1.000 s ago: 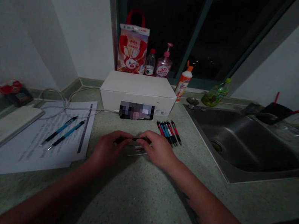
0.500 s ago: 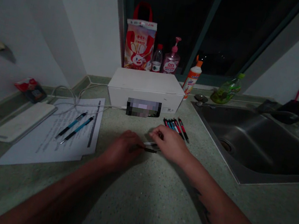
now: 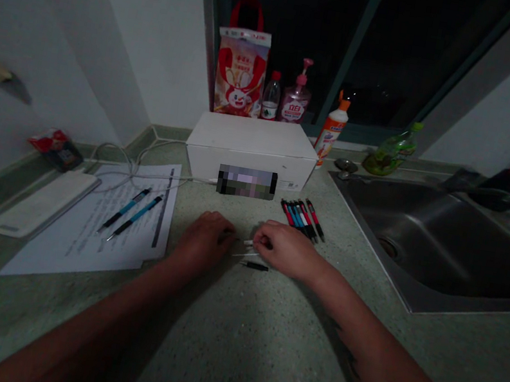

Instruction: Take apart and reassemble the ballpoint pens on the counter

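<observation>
Left hand (image 3: 204,239) and right hand (image 3: 285,249) loosely curled, palms down, any grip on the thin pen parts (image 3: 243,248) between them unclear. Black pen barrel (image 3: 255,266) loose on the table (image 3: 229,343) just below: light, stiff, slippery, best pinched mid-shaft.

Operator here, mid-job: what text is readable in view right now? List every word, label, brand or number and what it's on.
"立白" on the pink pump bottle.
Printed sheets: lines too small to read.
Red-and-white bag: print too blurred.
Clear water bottle: label too small.
White squeeze bottle: label too small.
Sticker on the white box: too small.
Phone: pixelated, unreadable.
</observation>
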A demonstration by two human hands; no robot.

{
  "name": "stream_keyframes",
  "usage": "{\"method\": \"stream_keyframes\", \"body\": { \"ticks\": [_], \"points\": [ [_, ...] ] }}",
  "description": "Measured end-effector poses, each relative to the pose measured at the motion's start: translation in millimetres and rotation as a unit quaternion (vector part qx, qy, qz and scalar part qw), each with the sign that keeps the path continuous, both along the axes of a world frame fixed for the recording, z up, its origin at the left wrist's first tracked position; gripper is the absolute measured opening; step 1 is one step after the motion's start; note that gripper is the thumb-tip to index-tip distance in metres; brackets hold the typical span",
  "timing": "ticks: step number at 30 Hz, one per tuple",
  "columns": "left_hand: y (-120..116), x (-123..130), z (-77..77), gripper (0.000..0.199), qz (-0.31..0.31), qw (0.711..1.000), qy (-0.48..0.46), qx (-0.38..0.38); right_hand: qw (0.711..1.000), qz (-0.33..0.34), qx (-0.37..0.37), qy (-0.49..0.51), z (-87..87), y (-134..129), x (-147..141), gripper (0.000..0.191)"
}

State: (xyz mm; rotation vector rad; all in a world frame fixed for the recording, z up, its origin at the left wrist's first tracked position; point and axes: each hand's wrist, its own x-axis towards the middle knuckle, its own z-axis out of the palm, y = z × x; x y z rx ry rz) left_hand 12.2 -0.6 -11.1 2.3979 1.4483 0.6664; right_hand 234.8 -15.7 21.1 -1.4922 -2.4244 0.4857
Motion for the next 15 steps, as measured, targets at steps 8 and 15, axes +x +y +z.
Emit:
{"method": "stream_keyframes", "body": {
  "ticks": [8,15],
  "points": [
    [2.4,1.3,-1.6,0.014,0.007,0.999,0.053,-0.013,1.0,0.009,0.007,-0.008,-10.9,-0.7,-5.5,0.009],
    [-0.2,-2.1,-2.6,0.017,-0.02,0.999,0.04,-0.005,1.0,0.026,-0.005,-0.004,-4.9,-2.2,-3.1,0.009]
  ]
}}
